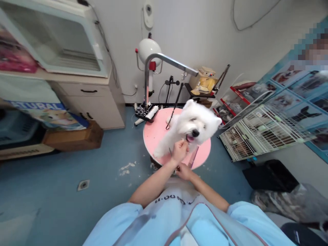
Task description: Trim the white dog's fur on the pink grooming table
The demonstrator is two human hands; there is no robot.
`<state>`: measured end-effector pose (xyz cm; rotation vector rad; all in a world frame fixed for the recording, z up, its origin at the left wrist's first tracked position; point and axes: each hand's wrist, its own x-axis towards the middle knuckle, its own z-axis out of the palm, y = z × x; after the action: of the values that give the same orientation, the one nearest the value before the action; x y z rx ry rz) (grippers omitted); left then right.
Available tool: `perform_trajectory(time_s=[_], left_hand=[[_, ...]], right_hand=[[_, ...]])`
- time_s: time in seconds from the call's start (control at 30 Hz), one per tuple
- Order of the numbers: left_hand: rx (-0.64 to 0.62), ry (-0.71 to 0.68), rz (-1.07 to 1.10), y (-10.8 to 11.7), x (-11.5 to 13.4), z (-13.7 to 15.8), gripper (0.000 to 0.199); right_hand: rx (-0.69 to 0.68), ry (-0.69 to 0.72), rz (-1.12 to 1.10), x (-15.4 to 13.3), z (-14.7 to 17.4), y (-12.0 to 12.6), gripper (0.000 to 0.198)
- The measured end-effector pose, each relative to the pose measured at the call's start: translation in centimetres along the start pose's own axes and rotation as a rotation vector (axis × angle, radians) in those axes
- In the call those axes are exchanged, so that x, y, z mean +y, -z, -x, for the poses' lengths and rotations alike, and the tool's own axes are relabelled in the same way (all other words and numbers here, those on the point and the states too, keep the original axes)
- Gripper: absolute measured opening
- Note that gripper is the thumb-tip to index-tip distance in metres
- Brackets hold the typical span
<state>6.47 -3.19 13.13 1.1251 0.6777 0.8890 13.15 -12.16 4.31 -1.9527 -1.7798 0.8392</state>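
A fluffy white dog [197, 123] sits on the round pink grooming table [151, 133], its mouth open and tongue showing. My left hand [180, 151] is closed right below its mouth, apparently gripping the chin fur. Lower down, near the table's front edge, my right hand [183, 171] is closed around the handles of scissors [170, 150]. Their narrow blade shows beyond my left forearm, which hides the middle. A long comb [193, 157] lies on the tabletop beside the dog's front.
A metal grooming arm [169, 60] with a dark hanging leash [176, 104] rises behind the table. A tool tray [146, 112] sits at the table's back left. Wire cages [261, 133] stand to the right, a cabinet [89, 99] to the left. Fur clippings [126, 168] litter the floor.
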Motion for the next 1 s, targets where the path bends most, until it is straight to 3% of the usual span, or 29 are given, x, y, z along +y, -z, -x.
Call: perform_trajectory(time_s=[0.1,0.2,0.33,0.57,0.87,0.93,1.0], left_hand=[[0.034,0.037,0.034,0.8,0.2,-1.0,0.031],[0.104,0.044,0.073,1.3,0.1,-1.9,0.022],[0.193,0.012,0.052,2.2,0.0,-3.0,0.026],[0.176,-0.022,0.004,2.8,0.8,-2.6,0.022],[0.054,-0.121,-0.13,1.1,0.3,-1.3,0.029],[0.058,-0.093,-0.124,0.7,-0.3,-1.2,0.031],[0.052,-0.056,-0.131,0.5,-0.9,-1.1,0.034]], right_hand=[[0.054,-0.047,-0.083,2.2,1.5,-2.7,0.005],[0.15,-0.07,-0.187,3.8,2.2,-4.4,0.021],[0.224,-0.044,-0.323,4.6,2.4,-5.8,0.026],[0.27,-0.014,-0.483,5.0,2.2,-7.1,0.027],[0.304,-0.044,-0.555,5.0,2.6,-5.3,0.023],[0.361,-0.039,-0.65,4.8,2.9,-3.3,0.025],[0.442,-0.015,-0.673,4.4,3.5,0.4,0.022]])
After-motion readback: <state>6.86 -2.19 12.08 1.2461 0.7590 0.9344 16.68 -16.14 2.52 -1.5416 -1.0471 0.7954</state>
